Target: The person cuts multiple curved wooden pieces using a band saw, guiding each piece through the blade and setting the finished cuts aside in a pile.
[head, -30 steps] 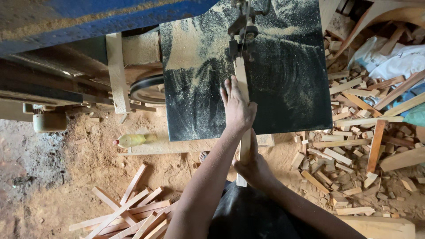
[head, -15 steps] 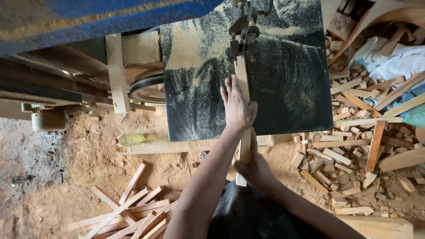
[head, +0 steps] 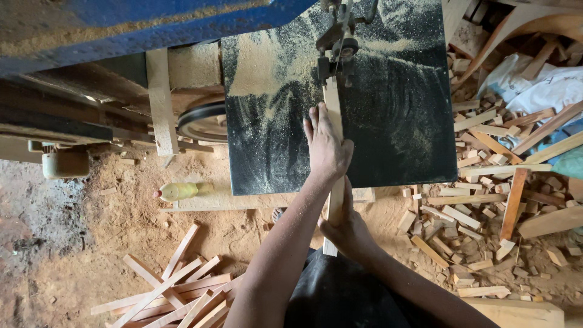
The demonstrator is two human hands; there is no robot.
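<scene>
Bare forearms — black garment (head: 340,297)

I saw a pale tan wooden strip (head: 333,200), black saw bench (head: 401,140) speckled with yellowish sawdust, blue machine housing (head: 121,30), yellow bottle (head: 177,191) with red cap, reddish-brown dirt floor (head: 73,255), white sack (head: 540,85)
</scene>
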